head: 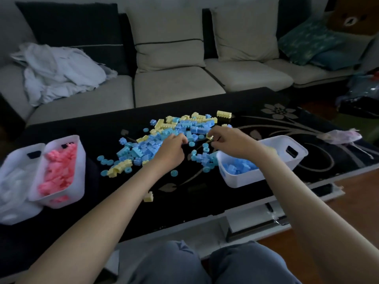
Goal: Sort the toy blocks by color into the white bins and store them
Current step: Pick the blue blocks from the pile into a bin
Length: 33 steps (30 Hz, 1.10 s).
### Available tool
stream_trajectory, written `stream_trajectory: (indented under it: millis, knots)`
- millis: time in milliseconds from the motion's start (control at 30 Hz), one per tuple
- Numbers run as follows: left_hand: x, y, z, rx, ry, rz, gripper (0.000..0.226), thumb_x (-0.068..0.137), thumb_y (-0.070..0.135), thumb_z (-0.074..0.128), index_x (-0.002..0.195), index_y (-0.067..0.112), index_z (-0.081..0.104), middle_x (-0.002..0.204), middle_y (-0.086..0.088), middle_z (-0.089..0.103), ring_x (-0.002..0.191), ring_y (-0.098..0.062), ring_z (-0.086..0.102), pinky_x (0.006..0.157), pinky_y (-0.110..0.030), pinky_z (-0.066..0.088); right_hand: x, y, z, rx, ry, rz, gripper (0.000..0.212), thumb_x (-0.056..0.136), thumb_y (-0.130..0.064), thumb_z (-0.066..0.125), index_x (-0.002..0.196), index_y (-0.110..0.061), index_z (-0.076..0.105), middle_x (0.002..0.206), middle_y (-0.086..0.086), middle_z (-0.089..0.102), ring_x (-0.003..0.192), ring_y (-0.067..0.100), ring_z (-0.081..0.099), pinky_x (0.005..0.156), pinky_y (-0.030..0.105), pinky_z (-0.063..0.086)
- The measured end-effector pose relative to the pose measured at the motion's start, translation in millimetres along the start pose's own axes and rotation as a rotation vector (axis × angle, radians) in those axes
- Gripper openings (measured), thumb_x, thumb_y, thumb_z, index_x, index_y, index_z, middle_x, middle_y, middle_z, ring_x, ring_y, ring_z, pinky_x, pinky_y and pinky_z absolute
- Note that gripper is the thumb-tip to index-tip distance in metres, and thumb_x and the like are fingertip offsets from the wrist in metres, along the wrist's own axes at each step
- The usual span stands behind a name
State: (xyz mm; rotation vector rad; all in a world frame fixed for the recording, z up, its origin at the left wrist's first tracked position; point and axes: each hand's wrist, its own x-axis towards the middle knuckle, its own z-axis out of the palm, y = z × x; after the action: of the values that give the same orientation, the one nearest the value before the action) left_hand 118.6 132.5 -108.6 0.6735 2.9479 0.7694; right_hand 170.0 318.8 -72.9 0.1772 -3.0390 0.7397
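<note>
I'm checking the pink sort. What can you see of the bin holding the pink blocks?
The white bin is a rounded-corner plastic tub, slightly translucent, with a dark handle slot in its far wall. It sits open-topped near the left end of the black table, holding a heap of pink blocks. It seems a little tilted, its left side against a second white bin.
</note>
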Motion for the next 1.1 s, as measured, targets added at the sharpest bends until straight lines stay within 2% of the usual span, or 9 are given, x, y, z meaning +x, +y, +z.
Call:
stream_trajectory:
  millis: [167, 333, 433, 533, 733, 800, 900, 1033, 1100]
  knots:
    - [-14, -56, -17, 0.049, 0.034, -0.039, 0.033, 0.095, 0.003, 0.037, 0.119, 0.017, 0.054, 0.119, -0.004, 0.042, 0.123, -0.020, 0.032, 0.091, -0.024, 0.028, 37, -32, 35, -0.189, -0.286, -0.008, 0.030, 0.094, -0.023, 0.053, 0.121, -0.014, 0.046, 0.119, 0.007, 0.053, 0.096, 0.023, 0.052, 0.079, 0.034, 0.044]
    - [-32, -81, -21, 0.019, 0.117, -0.088, 0.025, 0.097, 0.013, 0.041, 0.116, 0.017, 0.055, 0.104, 0.002, 0.034, 0.108, -0.014, 0.035, 0.084, -0.021, 0.029, 46, -35, 44, -0.476, -0.388, 0.216, 0.068, 0.082, -0.042, 0.068, 0.133, -0.013, 0.034, 0.123, 0.004, 0.053, 0.107, 0.026, 0.055, 0.081, 0.037, 0.048]
    - [-38, -89, -16, 0.022, 0.148, -0.067, 0.023, 0.097, 0.014, 0.043, 0.116, 0.016, 0.055, 0.103, 0.002, 0.033, 0.100, -0.012, 0.036, 0.080, -0.019, 0.028, 53, -33, 55, -0.488, -0.430, 0.192, 0.055, 0.083, -0.037, 0.068, 0.125, -0.011, 0.044, 0.110, 0.004, 0.053, 0.100, 0.024, 0.055, 0.084, 0.038, 0.049]
    - [-39, -85, -13, -0.014, 0.145, -0.051, 0.023, 0.097, 0.013, 0.042, 0.117, 0.016, 0.054, 0.104, 0.002, 0.035, 0.098, -0.013, 0.039, 0.077, -0.019, 0.031, 54, -33, 57, -0.451, -0.407, 0.133, 0.039, 0.086, -0.026, 0.067, 0.117, -0.013, 0.048, 0.113, 0.005, 0.053, 0.096, 0.023, 0.052, 0.082, 0.037, 0.047]
    - [-35, -63, -7, -0.123, 0.067, 0.013, 0.023, 0.097, 0.017, 0.045, 0.117, 0.016, 0.055, 0.109, -0.001, 0.048, 0.100, -0.016, 0.050, 0.083, -0.026, 0.043, 56, -32, 57, -0.225, -0.314, 0.063, 0.039, 0.086, -0.016, 0.063, 0.122, -0.021, 0.050, 0.123, 0.003, 0.052, 0.104, 0.022, 0.054, 0.081, 0.032, 0.047]
    - [-32, -48, -6, -0.260, 0.011, -0.054, 0.025, 0.098, 0.026, 0.045, 0.120, 0.015, 0.052, 0.102, -0.001, 0.056, 0.091, -0.017, 0.058, 0.080, -0.030, 0.046, 54, -35, 55, -0.150, -0.269, 0.025, 0.036, 0.084, -0.017, 0.063, 0.119, -0.023, 0.052, 0.120, 0.000, 0.054, 0.103, 0.020, 0.054, 0.085, 0.033, 0.048]
    - [-27, -23, -4, -0.647, -0.126, -0.254, 0.042, 0.095, 0.045, 0.047, 0.125, 0.016, 0.040, 0.089, -0.002, 0.063, 0.078, -0.016, 0.063, 0.085, -0.037, 0.052, 48, -46, 50, -0.095, -0.208, -0.058, 0.032, 0.086, -0.017, 0.061, 0.117, -0.020, 0.054, 0.111, -0.001, 0.058, 0.094, 0.017, 0.056, 0.078, 0.029, 0.046]
    - [-20, 4, 2, -0.829, -0.135, -0.216, 0.034, 0.097, 0.041, 0.048, 0.118, 0.016, 0.039, 0.081, -0.003, 0.060, 0.068, -0.012, 0.059, 0.074, -0.027, 0.052, 32, -49, 34, -0.064, -0.158, -0.104, 0.034, 0.087, -0.011, 0.056, 0.119, -0.019, 0.053, 0.098, -0.006, 0.055, 0.079, 0.006, 0.051, 0.067, 0.017, 0.041]
    - [-16, 16, 5, -0.878, -0.118, -0.183, 0.037, 0.097, 0.040, 0.047, 0.120, 0.012, 0.043, 0.078, -0.002, 0.058, 0.066, -0.011, 0.056, 0.067, -0.024, 0.048, 22, -41, 22, -0.031, -0.132, -0.091, 0.035, 0.087, -0.011, 0.055, 0.122, -0.019, 0.053, 0.101, -0.005, 0.055, 0.082, 0.007, 0.052, 0.068, 0.018, 0.042]
